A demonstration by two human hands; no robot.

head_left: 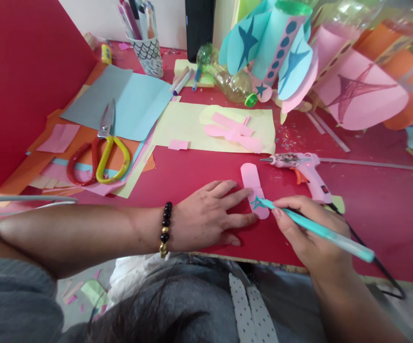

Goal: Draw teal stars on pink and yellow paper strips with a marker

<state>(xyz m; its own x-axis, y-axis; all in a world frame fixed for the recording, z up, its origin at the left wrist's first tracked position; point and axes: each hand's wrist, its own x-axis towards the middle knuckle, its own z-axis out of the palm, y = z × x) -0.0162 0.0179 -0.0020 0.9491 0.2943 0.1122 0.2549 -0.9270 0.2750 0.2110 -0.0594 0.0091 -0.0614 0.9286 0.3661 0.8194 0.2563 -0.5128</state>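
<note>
Nearer the person than the pink plastic glue gun [310, 171], the left hand [206, 212], splayed and gripping nothing, touched a round-ended pink paper strip [250, 176], presumably steadying it; the right hand [323, 252] pinched a slim turquoise marker [312, 225].

Teal on pink, over red

Rounded pink paper strip [250, 176]: teal outlined star [256, 203]; slim plastic marker [314, 226]: teal, paler toward rear; flat tabletop [199, 166]: red; round-beaded bracelet [166, 221]: black, gold; steel-bladed scissors [106, 131]: loop handles [95, 159] red and yellow; tapered white cup [148, 57]: black scale-like pattern; pistol-shaped plastic glue gun [310, 171]: pink, orange trigger [299, 176].
</note>
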